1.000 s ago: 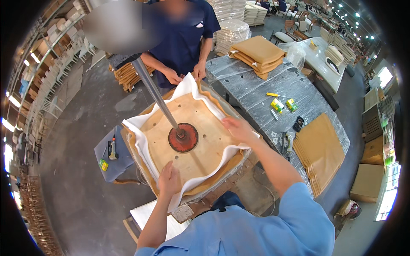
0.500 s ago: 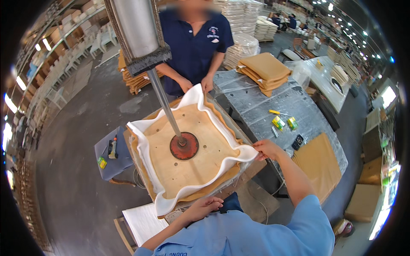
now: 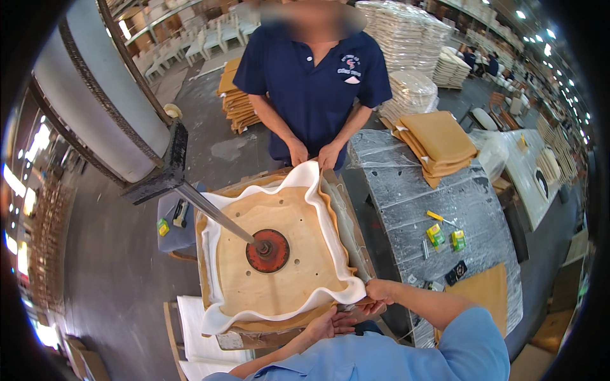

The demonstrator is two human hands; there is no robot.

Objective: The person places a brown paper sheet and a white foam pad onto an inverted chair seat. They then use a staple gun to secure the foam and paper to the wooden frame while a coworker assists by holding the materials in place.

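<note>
A square wooden board [image 3: 298,219] lies under a red round press plate [image 3: 267,251] on a steel rod [image 3: 219,219]. Wavy white padding [image 3: 216,279] stands up around the board, with a tan cover [image 3: 286,319] outside it. At the near right corner, my right hand [image 3: 381,292] is closed on the tan cover beside the padding's tip. My left hand [image 3: 326,324] is by the front edge, fingers stretched toward that corner, gripping nothing that I can see. Across from me, a co-worker's hands [image 3: 314,153] hold the far corner.
A thick press cylinder [image 3: 105,95] leans in at upper left. To the right, a grey table [image 3: 406,190] carries folded tan covers [image 3: 438,143], a yellow-handled screwdriver [image 3: 438,217] and small yellow-green boxes [image 3: 436,235]. A stool [image 3: 175,232] with tools stands left; white sheets [image 3: 197,320] lie nearby.
My left hand has moved right along the front edge toward the near right corner. My right hand stays at that corner. The view has shifted, and the co-worker still holds the far corner.
</note>
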